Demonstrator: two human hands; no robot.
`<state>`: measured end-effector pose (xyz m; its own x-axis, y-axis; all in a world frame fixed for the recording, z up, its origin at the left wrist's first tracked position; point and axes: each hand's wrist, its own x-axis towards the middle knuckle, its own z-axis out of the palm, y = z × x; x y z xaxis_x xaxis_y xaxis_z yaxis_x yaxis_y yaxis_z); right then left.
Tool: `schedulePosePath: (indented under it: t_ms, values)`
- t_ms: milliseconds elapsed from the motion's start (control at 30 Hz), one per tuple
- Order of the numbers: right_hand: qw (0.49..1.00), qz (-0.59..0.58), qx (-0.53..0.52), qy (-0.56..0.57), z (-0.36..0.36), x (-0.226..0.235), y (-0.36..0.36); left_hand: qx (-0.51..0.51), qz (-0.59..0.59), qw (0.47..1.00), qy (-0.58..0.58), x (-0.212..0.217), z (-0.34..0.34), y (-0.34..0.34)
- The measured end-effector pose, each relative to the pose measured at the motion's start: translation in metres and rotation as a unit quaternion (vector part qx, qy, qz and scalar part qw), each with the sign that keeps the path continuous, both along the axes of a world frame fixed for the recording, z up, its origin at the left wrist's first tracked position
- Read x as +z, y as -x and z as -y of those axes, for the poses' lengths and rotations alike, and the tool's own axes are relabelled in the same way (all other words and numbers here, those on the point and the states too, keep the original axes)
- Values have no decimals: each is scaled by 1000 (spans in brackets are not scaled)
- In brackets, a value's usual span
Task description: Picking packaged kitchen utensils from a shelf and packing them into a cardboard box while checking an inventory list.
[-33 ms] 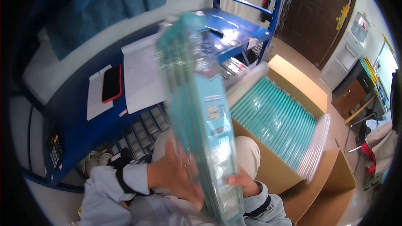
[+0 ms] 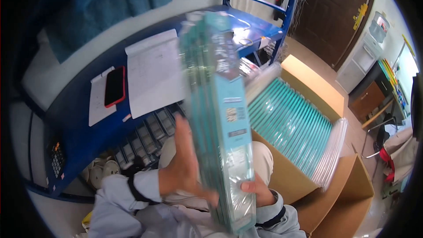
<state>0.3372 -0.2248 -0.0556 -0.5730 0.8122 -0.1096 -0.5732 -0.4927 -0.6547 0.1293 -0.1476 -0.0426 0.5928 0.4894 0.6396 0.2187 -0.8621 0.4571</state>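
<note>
A stack of long, flat teal packs (image 2: 233, 128) in clear plastic stands upright, tilted slightly, in front of my lap. Its wide light-blue face has printed labels. My right hand (image 2: 259, 190) grips the stack low on its right side, thumb laid over the front face. At the lower left of the stack, my left hand (image 2: 185, 169) is open with its fingers spread. Whether its lower fingers touch the plastic I cannot tell. On the right, a cardboard box (image 2: 284, 163) holds a row of similar teal packs (image 2: 293, 123) standing on edge.
On the blue table (image 2: 83, 145) lie papers (image 2: 152, 79), a red-cased phone (image 2: 115, 87) and a calculator (image 2: 57, 159). Below its front edge are small compartments (image 2: 147, 139). An open box flap (image 2: 335, 202) juts out at the lower right. Farther back stands a water dispenser (image 2: 365, 57).
The stack has shifted slightly right. My left hand has spread its fingers and eased away from the stack's side; my right hand keeps its grip.
</note>
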Motion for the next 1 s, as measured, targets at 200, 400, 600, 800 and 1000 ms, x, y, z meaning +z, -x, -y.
schedulePosePath:
  t_ms: [200,400,600,800,1000]
  values:
    - [943,188,-262,-82,-6,-13,-7,-205,243,801,508,-72,-64,-93]
    - [919,267,-287,-36,-14,-35,-21,-291,228,686,627,-106,-88,-124]
    - [883,212,-412,79,-30,-47,-36,-262,248,644,675,-136,-88,-151]
    - [871,160,-452,110,-36,-44,-56,-255,253,597,718,-155,-84,-150]
    - [854,158,-480,124,-24,-32,-59,-229,286,591,719,-159,-82,-142]
